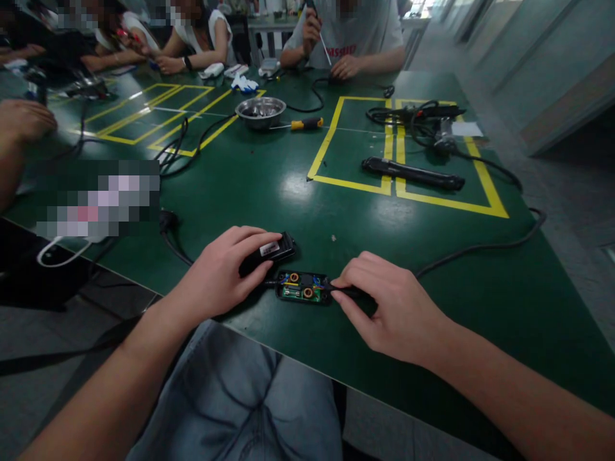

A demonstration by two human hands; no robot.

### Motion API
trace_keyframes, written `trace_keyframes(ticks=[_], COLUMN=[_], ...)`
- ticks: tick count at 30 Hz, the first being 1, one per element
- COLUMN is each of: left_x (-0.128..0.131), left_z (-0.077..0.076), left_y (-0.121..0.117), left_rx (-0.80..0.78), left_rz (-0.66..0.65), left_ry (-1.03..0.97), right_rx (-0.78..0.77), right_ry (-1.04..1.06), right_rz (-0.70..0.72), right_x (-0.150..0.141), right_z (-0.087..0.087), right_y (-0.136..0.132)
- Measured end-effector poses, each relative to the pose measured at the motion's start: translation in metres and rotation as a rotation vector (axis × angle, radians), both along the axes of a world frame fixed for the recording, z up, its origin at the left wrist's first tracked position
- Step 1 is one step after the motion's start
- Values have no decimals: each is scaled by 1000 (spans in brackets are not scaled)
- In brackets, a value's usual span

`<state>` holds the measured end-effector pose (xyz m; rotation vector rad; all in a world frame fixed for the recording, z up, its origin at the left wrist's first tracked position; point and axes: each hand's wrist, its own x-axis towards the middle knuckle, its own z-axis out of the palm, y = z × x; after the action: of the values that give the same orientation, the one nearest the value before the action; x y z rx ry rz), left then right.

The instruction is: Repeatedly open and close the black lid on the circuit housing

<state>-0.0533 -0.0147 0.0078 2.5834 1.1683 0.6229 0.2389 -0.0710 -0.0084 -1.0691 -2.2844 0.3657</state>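
Note:
An open black plastic case with a green circuit board (pixel 300 288) lies near the table's front edge, copper coils and coloured wires showing inside. My left hand (pixel 235 266) is closed on a black case cover (pixel 278 248) with a white label, just behind and left of the board. Against the case's right end, my right hand (pixel 384 301) pinches the black cable (pixel 353 292) where it enters. Another cable leaves the case's left end, partly hidden under my left fingers.
A metal bowl (pixel 261 113) and a yellow-black screwdriver (pixel 307 124) are farther back. Within yellow tape lie a black tube-shaped part (pixel 413 173) and a corded tool (pixel 432 121). Cables cross the green table (pixel 269 186). Several people work around it; one person's hand (pixel 29 121) is at left.

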Motion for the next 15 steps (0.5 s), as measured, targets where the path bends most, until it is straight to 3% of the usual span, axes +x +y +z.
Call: trace_keyframes(ticks=[3,6,10,13,15], left_x=[-2,-1,7,12,13], left_z=[-1,7,20,17,10], left_y=[2,-5,-21,-29,-30], left_rx=[59,106,32,-46,-55], left_rz=[-1,-13,-160,-282,-285], left_ry=[-4,-60,-85,-62,-72], right_rx=[-18,-27,-30,-49,-51], right_ry=[-7,-10,-13,6,15], right_rz=[1,-2,-7,-7,-4], right_x=[0,-1,-1,0,0], right_z=[0,0,0,-1,-1], right_y=[0,0,0,1,2])
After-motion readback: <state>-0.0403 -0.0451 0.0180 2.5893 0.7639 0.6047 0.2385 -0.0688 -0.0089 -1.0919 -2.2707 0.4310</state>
